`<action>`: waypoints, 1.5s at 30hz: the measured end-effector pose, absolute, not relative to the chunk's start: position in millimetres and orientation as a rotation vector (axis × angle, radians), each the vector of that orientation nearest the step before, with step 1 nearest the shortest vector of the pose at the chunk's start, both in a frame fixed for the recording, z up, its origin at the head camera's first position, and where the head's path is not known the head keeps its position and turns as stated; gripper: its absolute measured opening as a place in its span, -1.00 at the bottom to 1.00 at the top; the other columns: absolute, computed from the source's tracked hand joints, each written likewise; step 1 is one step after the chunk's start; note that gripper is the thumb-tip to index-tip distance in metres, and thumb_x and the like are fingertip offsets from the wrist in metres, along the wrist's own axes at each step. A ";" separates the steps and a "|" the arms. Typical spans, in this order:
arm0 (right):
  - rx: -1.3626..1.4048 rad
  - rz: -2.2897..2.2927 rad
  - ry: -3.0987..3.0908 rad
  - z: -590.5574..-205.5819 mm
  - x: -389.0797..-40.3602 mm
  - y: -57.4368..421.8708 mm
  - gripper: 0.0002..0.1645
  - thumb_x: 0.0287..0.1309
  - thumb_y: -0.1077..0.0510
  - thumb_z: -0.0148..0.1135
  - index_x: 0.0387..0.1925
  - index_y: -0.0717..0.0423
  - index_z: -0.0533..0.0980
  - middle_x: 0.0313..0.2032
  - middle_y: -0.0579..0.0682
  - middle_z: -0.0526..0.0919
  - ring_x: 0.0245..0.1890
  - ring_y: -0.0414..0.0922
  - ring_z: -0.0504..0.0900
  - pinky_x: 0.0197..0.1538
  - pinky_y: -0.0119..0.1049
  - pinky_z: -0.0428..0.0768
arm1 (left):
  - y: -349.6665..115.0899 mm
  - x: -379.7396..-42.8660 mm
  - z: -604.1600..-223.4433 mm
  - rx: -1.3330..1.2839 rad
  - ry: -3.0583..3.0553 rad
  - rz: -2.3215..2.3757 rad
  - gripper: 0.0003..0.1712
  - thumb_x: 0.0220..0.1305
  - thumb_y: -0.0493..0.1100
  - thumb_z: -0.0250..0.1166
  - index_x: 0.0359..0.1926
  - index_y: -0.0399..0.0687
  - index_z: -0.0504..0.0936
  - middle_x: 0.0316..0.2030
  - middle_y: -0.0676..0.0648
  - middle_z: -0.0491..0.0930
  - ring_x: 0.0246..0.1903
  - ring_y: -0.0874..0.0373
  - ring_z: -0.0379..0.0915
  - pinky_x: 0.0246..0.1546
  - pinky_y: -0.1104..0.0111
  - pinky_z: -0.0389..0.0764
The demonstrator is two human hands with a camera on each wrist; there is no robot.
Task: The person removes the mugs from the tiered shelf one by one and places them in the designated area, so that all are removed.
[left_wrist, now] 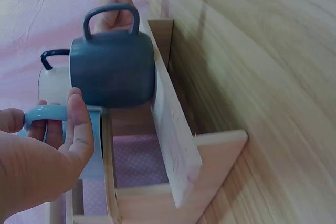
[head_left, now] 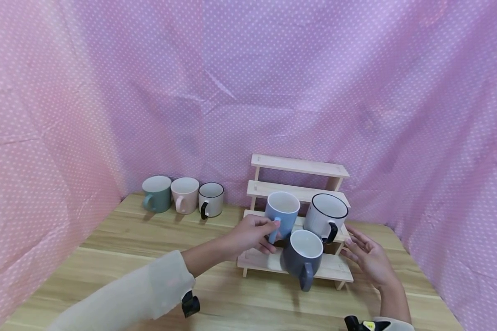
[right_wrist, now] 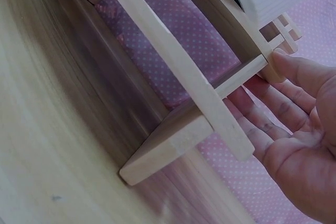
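My left hand (head_left: 252, 234) pinches the handle of a light blue mug (head_left: 285, 211), which sits over the second-lowest step of a wooden tiered rack (head_left: 261, 259). Beside it on that step stands a white mug with a black rim and handle (head_left: 325, 214). A dark grey mug (head_left: 300, 257) is on the lowest step, its handle (left_wrist: 113, 11) facing the front. At the rack's right end, my right hand (head_left: 368, 257) holds the side, its thumb (right_wrist: 299, 69) against a step's end and its fingers along the outer side.
On the table's back left, a green mug (head_left: 159, 195), a pink mug (head_left: 186, 195) and a small white mug with a black handle (head_left: 212, 200) stand in a row. Pink dotted cloth (head_left: 215, 92) hangs behind the wooden table (head_left: 128, 239). The rack's upper steps (head_left: 300, 164) rise toward the cloth.
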State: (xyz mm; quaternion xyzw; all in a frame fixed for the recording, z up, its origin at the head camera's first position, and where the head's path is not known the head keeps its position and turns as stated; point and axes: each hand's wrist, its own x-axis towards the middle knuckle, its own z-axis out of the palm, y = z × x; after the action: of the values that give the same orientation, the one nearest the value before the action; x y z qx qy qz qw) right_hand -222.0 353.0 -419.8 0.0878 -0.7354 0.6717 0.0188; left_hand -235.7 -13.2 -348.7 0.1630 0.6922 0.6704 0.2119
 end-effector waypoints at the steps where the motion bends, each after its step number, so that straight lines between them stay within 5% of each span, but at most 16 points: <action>1: 0.265 2.086 -2.284 -420.0 -222.1 352.8 -0.21 0.51 0.21 0.14 0.53 0.45 0.01 0.12 -0.32 0.54 0.05 -0.28 0.66 0.14 -0.19 0.66 | -16.5 -236.8 -348.3 0.452 1.926 1.858 -0.52 0.53 0.07 0.19 -0.04 -0.34 0.65 -0.14 -0.20 0.69 -0.39 0.07 0.71 -0.27 0.23 0.77; 14: 0.223 2.065 -2.313 -422.0 -224.2 354.3 -0.21 0.50 0.16 0.15 0.54 0.40 0.04 0.12 -0.15 0.53 0.08 -0.28 0.63 0.16 -0.18 0.66 | -50.9 -246.9 -344.0 0.549 1.913 1.830 -0.59 0.54 -0.01 0.20 -0.03 -0.34 0.62 -0.21 -0.20 0.63 -0.32 -0.08 0.72 -0.09 -0.05 0.74; 29: 0.222 2.061 -2.310 -419.7 -220.9 352.6 -0.22 0.51 0.17 0.14 0.53 0.41 0.04 0.12 -0.16 0.53 0.06 -0.27 0.65 0.16 -0.15 0.65 | -92.7 -259.6 -349.3 0.528 1.976 1.848 -0.51 0.52 0.06 0.22 -0.07 -0.40 0.59 -0.24 -0.18 0.61 -0.30 -0.05 0.71 -0.18 0.14 0.77; 35: 0.192 2.053 -2.324 -418.2 -221.5 352.4 -0.22 0.50 0.17 0.16 0.54 0.37 0.07 0.15 0.00 0.46 0.06 -0.27 0.64 0.19 -0.11 0.63 | -120.2 -261.3 -351.5 0.578 1.978 1.845 -0.49 0.55 0.06 0.17 -0.07 -0.42 0.55 -0.18 -0.22 0.59 -0.23 -0.08 0.69 -0.12 0.11 0.75; 45: 0.231 2.062 -2.302 -419.8 -222.3 352.0 -0.23 0.50 0.20 0.15 0.53 0.40 0.06 0.13 -0.05 0.50 0.05 -0.23 0.66 0.17 -0.11 0.64 | -167.0 -259.6 -358.1 0.537 1.948 1.934 -0.67 0.56 0.00 0.16 -0.14 -0.19 0.63 -0.14 -0.24 0.56 -0.19 -0.13 0.69 -0.09 0.10 0.74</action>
State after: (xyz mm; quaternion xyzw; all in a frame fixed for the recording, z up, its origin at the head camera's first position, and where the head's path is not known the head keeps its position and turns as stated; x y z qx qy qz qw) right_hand -222.3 352.0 -419.8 0.0745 -0.7426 0.6652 0.0215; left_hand -259.6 -167.0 -358.1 0.1891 0.6862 0.6812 0.1714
